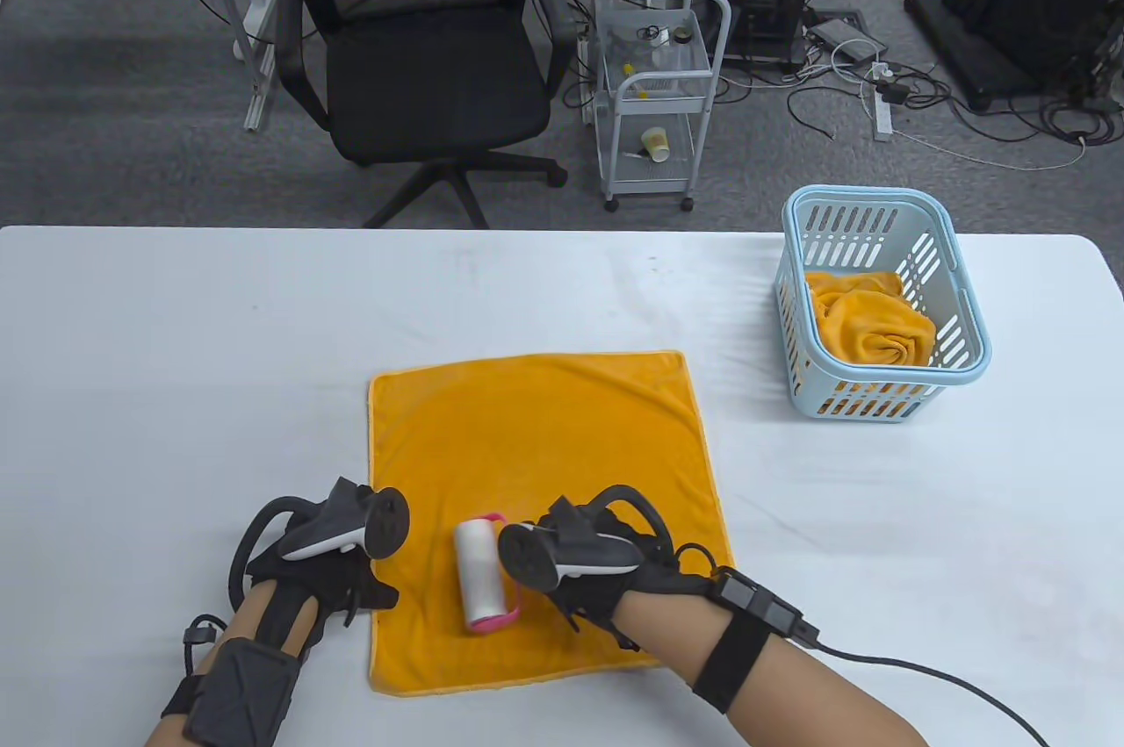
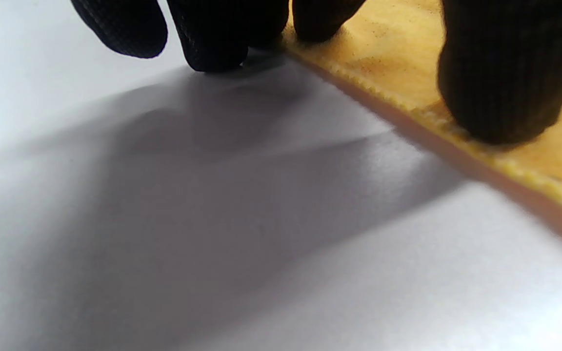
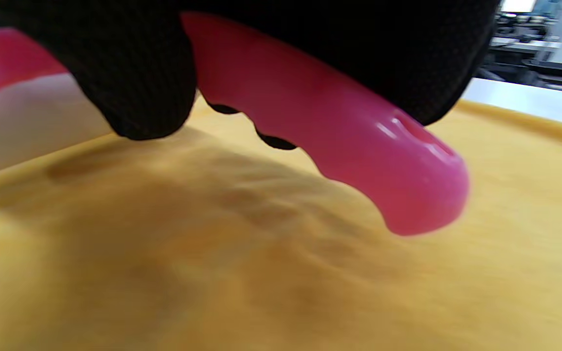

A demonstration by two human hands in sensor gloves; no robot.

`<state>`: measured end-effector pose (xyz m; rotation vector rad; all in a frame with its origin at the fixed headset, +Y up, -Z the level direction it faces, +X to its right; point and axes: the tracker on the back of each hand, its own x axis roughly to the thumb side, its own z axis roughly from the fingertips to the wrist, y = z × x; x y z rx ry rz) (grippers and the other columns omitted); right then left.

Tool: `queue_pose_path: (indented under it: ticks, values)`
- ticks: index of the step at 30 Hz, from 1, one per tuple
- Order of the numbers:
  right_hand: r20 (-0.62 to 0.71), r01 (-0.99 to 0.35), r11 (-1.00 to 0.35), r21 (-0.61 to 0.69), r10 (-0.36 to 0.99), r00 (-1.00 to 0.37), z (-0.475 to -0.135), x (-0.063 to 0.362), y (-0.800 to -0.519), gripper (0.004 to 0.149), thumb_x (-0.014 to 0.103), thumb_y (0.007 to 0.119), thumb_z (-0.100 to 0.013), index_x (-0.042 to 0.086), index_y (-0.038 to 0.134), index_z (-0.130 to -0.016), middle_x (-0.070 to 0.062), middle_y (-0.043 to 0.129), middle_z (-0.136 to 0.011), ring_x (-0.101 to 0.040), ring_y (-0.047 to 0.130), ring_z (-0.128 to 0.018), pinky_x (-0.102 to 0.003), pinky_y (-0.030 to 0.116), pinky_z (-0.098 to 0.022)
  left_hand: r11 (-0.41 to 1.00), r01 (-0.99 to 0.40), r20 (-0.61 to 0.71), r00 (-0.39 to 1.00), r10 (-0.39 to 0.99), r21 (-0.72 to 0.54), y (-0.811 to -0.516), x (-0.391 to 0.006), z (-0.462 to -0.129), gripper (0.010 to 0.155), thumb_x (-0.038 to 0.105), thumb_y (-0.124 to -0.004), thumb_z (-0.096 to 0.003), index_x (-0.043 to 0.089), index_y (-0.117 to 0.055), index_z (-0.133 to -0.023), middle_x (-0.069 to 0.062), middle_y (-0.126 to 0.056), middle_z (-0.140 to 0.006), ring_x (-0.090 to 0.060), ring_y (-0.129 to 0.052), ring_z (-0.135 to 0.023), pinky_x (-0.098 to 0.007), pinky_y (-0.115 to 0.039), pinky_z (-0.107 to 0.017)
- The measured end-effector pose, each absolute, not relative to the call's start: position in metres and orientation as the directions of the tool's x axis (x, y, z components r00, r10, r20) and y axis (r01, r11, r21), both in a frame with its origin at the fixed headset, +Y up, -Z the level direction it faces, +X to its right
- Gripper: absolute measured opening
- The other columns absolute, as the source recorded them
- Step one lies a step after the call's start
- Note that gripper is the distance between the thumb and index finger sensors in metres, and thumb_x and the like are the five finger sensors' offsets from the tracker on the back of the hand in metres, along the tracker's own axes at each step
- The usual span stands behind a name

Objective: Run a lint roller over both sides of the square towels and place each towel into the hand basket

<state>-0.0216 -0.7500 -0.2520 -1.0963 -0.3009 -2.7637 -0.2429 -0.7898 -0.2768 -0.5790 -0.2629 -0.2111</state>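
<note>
- Towel (image 1: 536, 475), orange, square: spread flat near the middle of the table's front edge, on the white table (image 1: 176, 361). Its front-left corner lies closest to your left wrist.
- Lint roller (image 1: 481, 576): white roll with pink end caps, lying on the front part of the towel, its axis running roughly front to back. The right wrist view shows the roll's white surface (image 3: 37, 122) touching the cloth and the pink handle (image 3: 359, 151) raised just above it.
- Your right hand (image 1: 584, 576): clenched round the pink handle, just right of the roll, over the towel's front-right part. One gloved fingertip (image 3: 134, 83) wraps the handle from above.
- Your left hand (image 1: 329, 567): at the towel's left edge, near the front-left corner. In the left wrist view its fingers (image 2: 212, 34) are straight and pointing down, pressing rather than grasping: some tips on the bare table just beside the hem, one broad tip (image 2: 500, 83) resting on the towel edge (image 2: 505, 161).
- Hand basket (image 1: 953, 361), light blue, slotted walls: near the table's back-right corner, well apart from the flat towel.
- Second orange towel (image 1: 869, 326): crumpled inside the hand basket.
- Beyond the table's back edge: a black office chair (image 1: 421, 53) and a white wire cart (image 1: 654, 97) on a grey floor.
</note>
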Motion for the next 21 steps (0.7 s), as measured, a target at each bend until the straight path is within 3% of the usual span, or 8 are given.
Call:
queue_pose_path:
  ticks: [7, 18, 21]
  values:
    - [0.693, 0.289, -0.953, 0.085, -0.152, -0.704, -0.248, -0.017, -0.754, 0.061, 0.041, 0.09, -0.048, 0.017, 0.072, -0.101, -0.013, 0.089, -0.088, -0.039, 0.095, -0.074, -0.059, 0.08, -0.054, 0.817, 0.271, 0.306, 0.944, -0.123, -0.508, -0.79, -0.242, -0.277, 0.098, 0.067, -0.089, -0.0328, 0.024, -0.046, -0.11, -0.013, -0.04, -0.122, -0.044, -0.062, -0.106, -0.069, -0.055, -0.074]
    - [0.431, 0.531, -0.807, 0.259, -0.396, -0.811, -0.285, 0.136, -0.735, 0.06, 0.036, 0.096, -0.046, 0.017, 0.077, -0.099, -0.011, 0.091, -0.087, -0.04, 0.093, -0.078, -0.062, 0.077, -0.056, 0.816, 0.275, 0.308, 0.943, -0.125, -0.508, -0.79, -0.242, -0.277, 0.098, 0.066, -0.089, -0.0329, 0.024, -0.046, -0.11, -0.013, -0.04, -0.122, -0.044, -0.062, -0.106, -0.069, -0.055, -0.074]
    - [0.398, 0.57, -0.766, 0.297, -0.443, -0.803, -0.291, 0.155, -0.732, 0.059, 0.036, 0.097, -0.046, 0.017, 0.078, -0.098, -0.011, 0.091, -0.087, -0.04, 0.092, -0.079, -0.062, 0.076, -0.057, 0.817, 0.274, 0.308, 0.943, -0.125, -0.508, -0.79, -0.242, -0.277, 0.098, 0.066, -0.089, -0.033, 0.024, -0.046, -0.11, -0.013, -0.04, -0.122, -0.044, -0.062, -0.106, -0.069, -0.055, -0.074]
